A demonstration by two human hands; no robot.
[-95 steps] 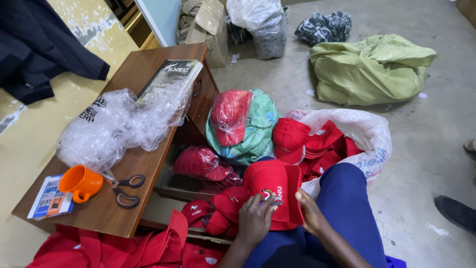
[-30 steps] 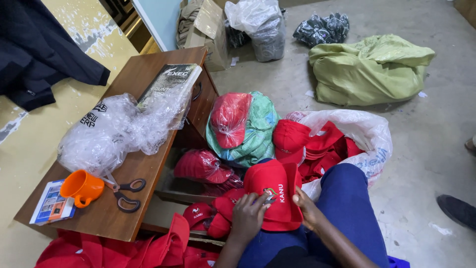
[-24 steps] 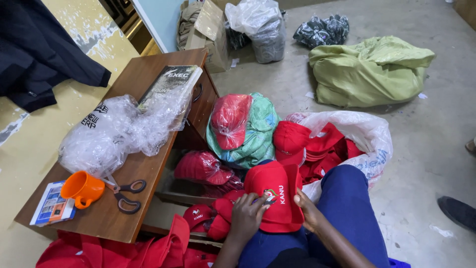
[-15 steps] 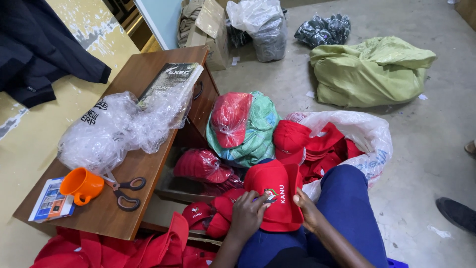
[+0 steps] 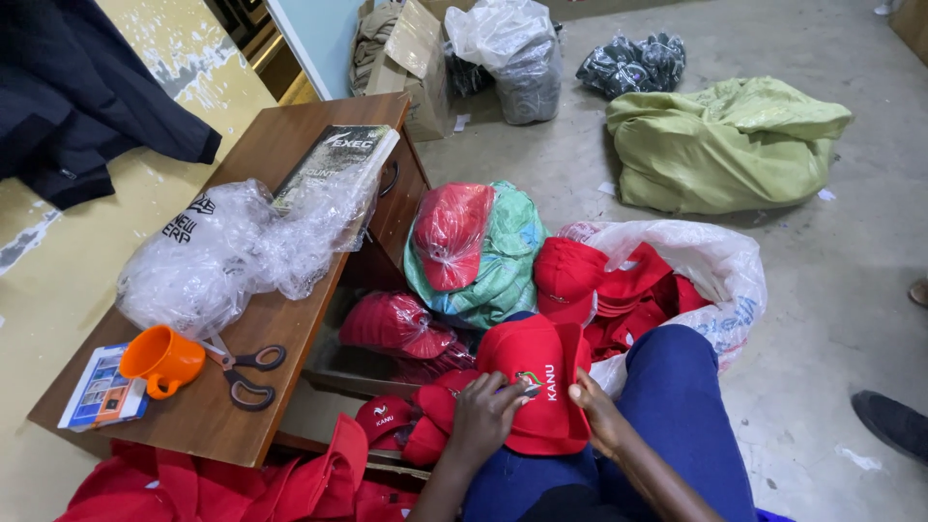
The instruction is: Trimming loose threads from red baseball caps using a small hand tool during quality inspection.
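A red cap [image 5: 541, 372] with a small emblem on its front rests on my lap, over my blue trouser leg [image 5: 677, 416]. My left hand [image 5: 486, 414] lies on the cap's left side, fingertips pinched at the emblem. My right hand [image 5: 597, 411] grips the cap's right edge with the thumb on top. Whether either hand holds a small tool is too small to tell. More red caps [image 5: 391, 422] lie just left of my left hand.
A white sack [image 5: 720, 266] full of red caps stands to the right. Bagged red caps [image 5: 452, 232] lean on a green bundle. The wooden desk [image 5: 280, 324] carries crumpled clear plastic [image 5: 227, 251], scissors [image 5: 246, 372], an orange cup [image 5: 162, 360], a booklet. A green sack [image 5: 720, 145] sits beyond.
Both hands stay on the red cap with only slight finger shifts. The view has wobbled a little; nothing else has moved.
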